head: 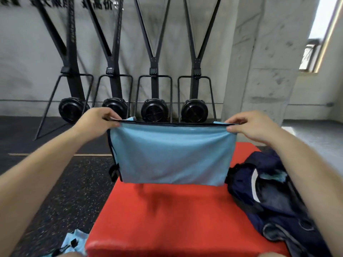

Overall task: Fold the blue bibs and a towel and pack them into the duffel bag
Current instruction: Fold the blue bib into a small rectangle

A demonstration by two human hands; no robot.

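A light blue bib (171,154), folded over with a dark trimmed top edge, hangs in the air above a red padded box (167,219). My left hand (98,121) pinches its top left corner and my right hand (250,127) pinches its top right corner. A black buckle and strap dangle at the bib's lower left side. The dark navy duffel bag (274,197) lies open on the right part of the red box, with something light blue showing inside. More light blue fabric (72,242) with black cords lies at the bottom left beside the box.
Black speckled rubber floor (65,191) spreads to the left of the box. Several black exercise machines (155,110) with round fan housings stand along the grey wall behind. A concrete pillar (269,62) rises at the right.
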